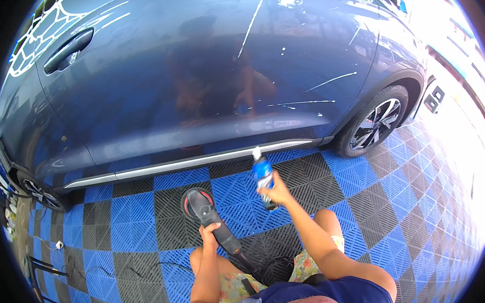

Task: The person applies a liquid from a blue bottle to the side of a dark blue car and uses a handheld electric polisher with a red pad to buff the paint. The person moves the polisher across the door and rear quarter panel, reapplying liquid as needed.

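Observation:
A dark electric car polisher with a red-edged round head is in the grip of my left hand, held low over the floor. My right hand is wrapped around a bottle with a blue label and a white tip. The bottle stands tilted, its tip just in front of the car's silver sill trim. Beyond both hands rises the dark glossy car door. White liquid streaks and drops mark its right half, and my reflection shows in the paint.
Blue and black grid floor tiles lie under me. A wheel is at the right and another at the far left. A cord trails left past a white plug. A black metal frame stands lower left.

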`<act>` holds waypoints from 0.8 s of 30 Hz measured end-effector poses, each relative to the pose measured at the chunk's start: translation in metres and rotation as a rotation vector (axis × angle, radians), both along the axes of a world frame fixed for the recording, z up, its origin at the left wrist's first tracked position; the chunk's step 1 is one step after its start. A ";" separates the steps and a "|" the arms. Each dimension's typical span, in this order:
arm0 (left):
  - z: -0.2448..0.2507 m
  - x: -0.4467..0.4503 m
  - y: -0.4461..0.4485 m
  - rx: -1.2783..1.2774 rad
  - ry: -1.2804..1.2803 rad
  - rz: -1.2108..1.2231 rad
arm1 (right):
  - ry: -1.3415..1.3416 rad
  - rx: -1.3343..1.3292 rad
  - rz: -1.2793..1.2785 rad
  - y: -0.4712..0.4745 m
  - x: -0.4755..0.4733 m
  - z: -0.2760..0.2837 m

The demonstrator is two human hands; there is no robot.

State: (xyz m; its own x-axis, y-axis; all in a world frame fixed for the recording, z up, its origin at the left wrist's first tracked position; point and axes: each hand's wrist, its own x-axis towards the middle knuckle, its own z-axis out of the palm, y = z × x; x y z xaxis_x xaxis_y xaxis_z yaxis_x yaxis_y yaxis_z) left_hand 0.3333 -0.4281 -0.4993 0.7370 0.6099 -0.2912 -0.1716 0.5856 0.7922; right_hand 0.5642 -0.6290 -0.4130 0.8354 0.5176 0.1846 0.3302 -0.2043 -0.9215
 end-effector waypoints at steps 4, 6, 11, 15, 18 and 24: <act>0.016 -0.021 -0.012 -0.008 -0.104 -0.014 | 0.133 -0.547 0.220 0.066 -0.020 -0.119; 0.021 -0.032 -0.019 -0.033 -0.143 -0.036 | 0.136 -0.649 0.296 0.099 -0.034 -0.164; 0.043 -0.049 -0.025 -0.046 -0.203 0.011 | 0.071 -0.595 0.489 0.135 -0.069 -0.204; 0.087 -0.043 -0.036 -0.057 -0.210 0.132 | 0.597 -0.411 0.677 0.070 -0.088 -0.127; 0.126 -0.032 -0.051 -0.003 -0.210 0.241 | 0.854 -0.274 0.972 -0.010 -0.115 -0.054; 0.184 0.017 -0.075 0.250 -0.294 0.187 | 0.443 -0.071 0.681 -0.051 -0.126 -0.008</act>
State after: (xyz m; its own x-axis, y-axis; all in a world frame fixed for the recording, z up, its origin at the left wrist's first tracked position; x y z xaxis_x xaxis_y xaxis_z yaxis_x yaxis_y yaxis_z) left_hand 0.3498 -0.5033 -0.3155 0.6366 0.7661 0.0881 -0.4961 0.3193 0.8074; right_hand 0.4386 -0.6804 -0.4205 0.3213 0.9363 -0.1419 0.0109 -0.1534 -0.9881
